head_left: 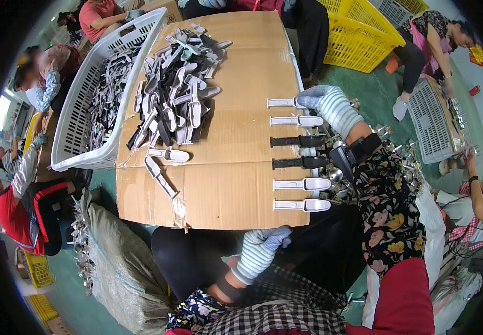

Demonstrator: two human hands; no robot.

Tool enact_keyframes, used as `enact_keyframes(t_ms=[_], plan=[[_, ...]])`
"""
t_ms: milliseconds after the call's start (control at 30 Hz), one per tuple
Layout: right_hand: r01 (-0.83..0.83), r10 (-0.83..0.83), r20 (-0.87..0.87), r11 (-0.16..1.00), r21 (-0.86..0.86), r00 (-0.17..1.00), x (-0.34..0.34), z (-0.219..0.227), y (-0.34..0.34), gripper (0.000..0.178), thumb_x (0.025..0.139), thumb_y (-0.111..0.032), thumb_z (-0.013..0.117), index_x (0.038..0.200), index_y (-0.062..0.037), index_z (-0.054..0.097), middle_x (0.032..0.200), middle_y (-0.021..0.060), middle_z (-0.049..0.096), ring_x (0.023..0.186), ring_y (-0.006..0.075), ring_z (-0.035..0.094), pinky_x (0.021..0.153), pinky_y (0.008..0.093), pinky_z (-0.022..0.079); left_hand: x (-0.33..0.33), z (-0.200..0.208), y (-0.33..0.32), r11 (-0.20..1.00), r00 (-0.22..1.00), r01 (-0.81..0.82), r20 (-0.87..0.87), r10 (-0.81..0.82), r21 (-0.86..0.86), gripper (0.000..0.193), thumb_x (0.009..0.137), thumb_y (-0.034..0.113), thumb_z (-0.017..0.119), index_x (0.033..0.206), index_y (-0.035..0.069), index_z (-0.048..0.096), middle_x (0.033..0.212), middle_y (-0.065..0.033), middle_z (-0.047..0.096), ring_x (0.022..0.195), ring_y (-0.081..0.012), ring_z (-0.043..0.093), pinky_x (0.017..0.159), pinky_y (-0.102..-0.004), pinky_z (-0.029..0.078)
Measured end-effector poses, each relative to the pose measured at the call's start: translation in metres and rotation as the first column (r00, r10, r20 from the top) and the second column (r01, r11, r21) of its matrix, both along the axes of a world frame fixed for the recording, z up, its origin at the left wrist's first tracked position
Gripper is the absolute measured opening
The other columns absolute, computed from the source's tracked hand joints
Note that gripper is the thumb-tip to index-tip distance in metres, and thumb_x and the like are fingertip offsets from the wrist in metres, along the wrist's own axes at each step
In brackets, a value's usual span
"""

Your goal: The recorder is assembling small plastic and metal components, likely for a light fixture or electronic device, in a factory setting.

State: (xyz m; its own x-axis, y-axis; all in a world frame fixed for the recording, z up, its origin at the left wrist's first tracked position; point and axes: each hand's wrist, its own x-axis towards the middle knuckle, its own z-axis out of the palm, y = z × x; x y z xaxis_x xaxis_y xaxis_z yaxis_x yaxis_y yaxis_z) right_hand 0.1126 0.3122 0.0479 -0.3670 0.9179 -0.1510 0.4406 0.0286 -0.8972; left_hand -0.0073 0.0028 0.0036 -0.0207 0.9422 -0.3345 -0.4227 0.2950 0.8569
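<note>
Both my hands wear knitted gloves with striped cuffs. At the far end of a row on the board's right edge, my right hand has its fingers closed on the wide end of a white plastic handle. Below it in the row lie more white handles and two black handles, their wide ends over the edge. My left hand is closed just off the board's near edge, above my lap; anything in its fingers is hidden. A large heap of white, grey and black handles covers the board's far left.
The cardboard-topped board stands before me. A white basket full of handles is on its left, a yellow basket beyond. Shiny metal parts are piled right of the board. A woven sack lies at left; several people work around.
</note>
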Motion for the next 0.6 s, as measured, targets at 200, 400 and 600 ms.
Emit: enact_keyframes(t_ms=[200,400,600], plan=[[0.014,-0.014,-0.043,1.0,0.003,0.999,0.0032,-0.0033,0.0022,0.021,0.077,-0.012,0.071,0.093,0.0014,0.069,0.082,0.0069,0.068,0.071,0.0123,0.059,0.068,0.0266,0.048,0.0013,-0.0007,-0.0004,1.0,1.0,-0.007,0.009,0.007,-0.004,0.014,0.089,0.012,0.058,0.087,0.0,0.065,0.075,-0.0044,0.064,0.067,-0.0112,0.058,0.065,-0.0242,0.046],[0.041,-0.042,-0.028,0.999,-0.022,0.999,0.0018,-0.0054,0.0042,0.025,0.071,-0.015,0.076,0.089,0.0011,0.07,0.081,0.0092,0.068,0.073,0.0163,0.06,0.072,0.0298,0.048,-0.0006,-0.007,-0.0029,1.0,1.0,0.008,0.019,-0.009,0.022,0.013,0.088,0.009,0.06,0.095,-0.002,0.064,0.077,-0.005,0.062,0.067,-0.0101,0.055,0.062,-0.0227,0.045],[0.028,-0.028,0.012,0.999,0.018,1.0,0.0009,-0.0019,0.0049,0.022,0.071,-0.014,0.076,0.087,0.0005,0.07,0.079,0.0082,0.068,0.069,0.0151,0.059,0.068,0.0298,0.047,0.0007,-0.0046,0.0001,1.0,0.999,0.001,0.037,-0.002,0.021,0.013,0.087,0.008,0.06,0.096,-0.001,0.064,0.078,-0.0049,0.062,0.067,-0.0107,0.055,0.063,-0.0232,0.045]])
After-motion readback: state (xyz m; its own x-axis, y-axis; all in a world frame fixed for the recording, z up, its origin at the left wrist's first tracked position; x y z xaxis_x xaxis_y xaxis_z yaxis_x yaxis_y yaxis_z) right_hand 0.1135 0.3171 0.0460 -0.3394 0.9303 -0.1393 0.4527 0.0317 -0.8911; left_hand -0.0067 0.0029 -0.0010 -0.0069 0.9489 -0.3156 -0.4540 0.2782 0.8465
